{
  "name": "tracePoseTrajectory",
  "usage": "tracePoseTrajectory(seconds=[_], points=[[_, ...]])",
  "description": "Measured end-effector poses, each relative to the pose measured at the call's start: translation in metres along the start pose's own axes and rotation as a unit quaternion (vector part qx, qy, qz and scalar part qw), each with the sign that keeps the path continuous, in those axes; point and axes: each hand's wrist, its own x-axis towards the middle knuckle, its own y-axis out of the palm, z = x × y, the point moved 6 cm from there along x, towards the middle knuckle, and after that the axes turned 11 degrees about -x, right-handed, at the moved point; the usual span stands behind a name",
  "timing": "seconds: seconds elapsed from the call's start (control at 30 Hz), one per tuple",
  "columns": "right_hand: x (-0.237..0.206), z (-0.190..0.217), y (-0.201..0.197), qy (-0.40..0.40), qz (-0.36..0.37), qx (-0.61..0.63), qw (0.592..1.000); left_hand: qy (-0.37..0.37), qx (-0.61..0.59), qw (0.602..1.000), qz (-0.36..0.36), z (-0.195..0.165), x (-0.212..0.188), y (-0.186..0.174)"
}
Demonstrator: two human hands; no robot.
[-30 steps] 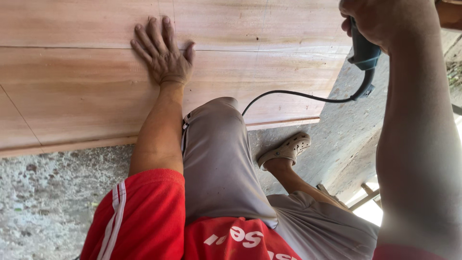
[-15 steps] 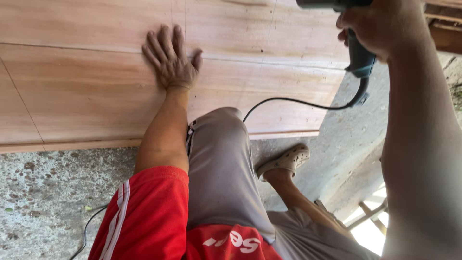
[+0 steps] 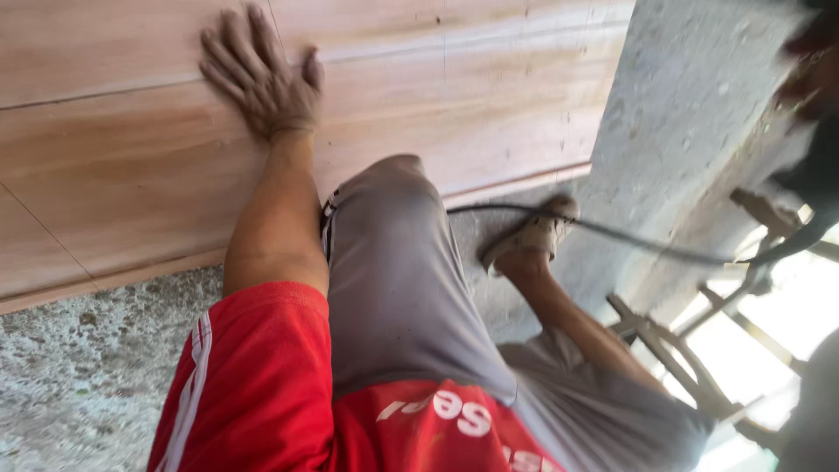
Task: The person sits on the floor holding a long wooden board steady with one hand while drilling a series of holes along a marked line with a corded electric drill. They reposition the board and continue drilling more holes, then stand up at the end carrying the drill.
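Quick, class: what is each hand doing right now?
Left hand: open, flat on the wooden panel.
Right hand: blurred at frame edge; cannot tell.

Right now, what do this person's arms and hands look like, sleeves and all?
The left hand is bare, dusty and gloveless. Its arm shows from a short red sleeve with white stripes down the side. The right hand is a blur at the frame edge, too unclear to describe.

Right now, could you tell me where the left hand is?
In the head view, the left hand lies flat on the wooden panel, upper left, above the grey-clad knee.
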Motion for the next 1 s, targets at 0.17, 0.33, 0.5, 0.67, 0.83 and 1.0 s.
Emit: tracePoseTrajectory(seconds=[0.17, 0.33, 0.5, 0.67, 0.83, 1.0], points=[[-0.079, -0.044, 0.071, -0.071, -0.057, 0.194, 0.977, 0.007, -0.014, 0.999, -0.038, -0.005, 0.001, -0.009], [-0.092, -0.050, 0.152, -0.038, -0.054, 0.262, 0.963, 0.006, 0.013, 1.000, -0.012, -0.007, -0.002, -0.005], [-0.094, -0.045, 0.181, -0.003, -0.056, 0.255, 0.965, -0.022, 0.011, 0.999, 0.025, -0.010, -0.003, -0.008], [-0.093, -0.039, 0.188, -0.002, -0.060, 0.199, 0.978, -0.030, 0.028, 0.998, 0.046, -0.016, -0.004, -0.012], [-0.088, -0.031, 0.186, -0.008, -0.070, 0.143, 0.987, -0.031, 0.027, 0.998, 0.043, -0.020, -0.004, -0.015], [-0.088, -0.027, 0.184, -0.012, -0.081, 0.137, 0.987, -0.030, 0.029, 0.998, 0.040, -0.022, -0.007, -0.016]])
